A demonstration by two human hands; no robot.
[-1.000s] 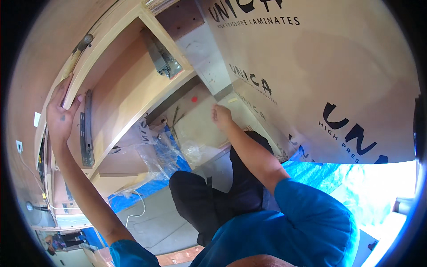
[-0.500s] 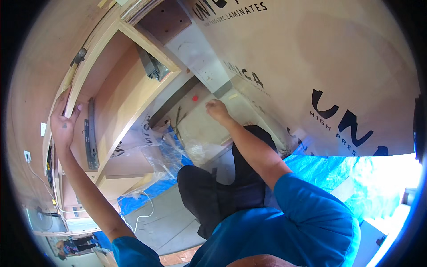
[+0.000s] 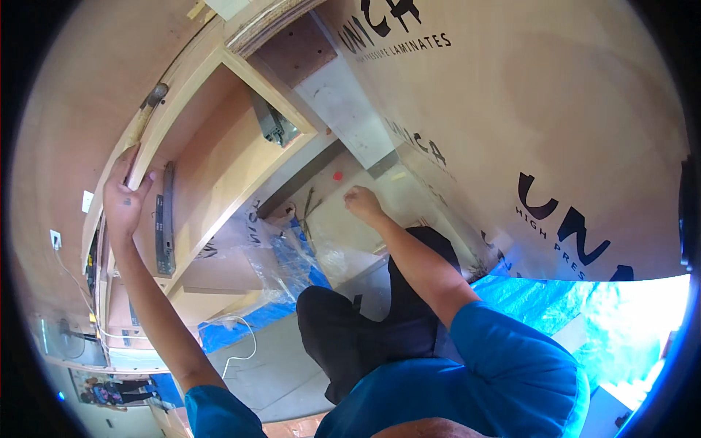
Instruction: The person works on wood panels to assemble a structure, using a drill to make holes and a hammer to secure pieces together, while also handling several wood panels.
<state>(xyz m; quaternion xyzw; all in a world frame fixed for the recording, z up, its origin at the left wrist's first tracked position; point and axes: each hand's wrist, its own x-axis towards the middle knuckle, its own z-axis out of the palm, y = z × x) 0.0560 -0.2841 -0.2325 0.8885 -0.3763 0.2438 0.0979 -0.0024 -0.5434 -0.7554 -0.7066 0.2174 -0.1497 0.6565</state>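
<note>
My left hand [image 3: 124,201] is closed round the front edge of a wooden cabinet [image 3: 175,109], thumb on the inner side and fingers over the top. A hammer [image 3: 152,102] with a dark head and light handle lies along that top edge, its handle end reaching my fingers. Inside the cabinet, a dark metal drawer slide [image 3: 167,219] runs near my left hand. My right hand [image 3: 361,204] is held above the floor in front of my knees, fingers curled in; anything within them is hidden.
A large laminate-faced panel [image 3: 526,131] stands at the right. A grey metal piece [image 3: 273,125] sits at the cabinet's far end. Clear plastic and blue sheeting [image 3: 288,255] cover part of the floor. A white cable [image 3: 244,358] trails at lower left, where another person [image 3: 117,393] shows far off.
The whole view has shifted, so the cabinet and panel appear lower and further right. My left hand keeps its place on the cabinet edge; my right hand stays curled.
</note>
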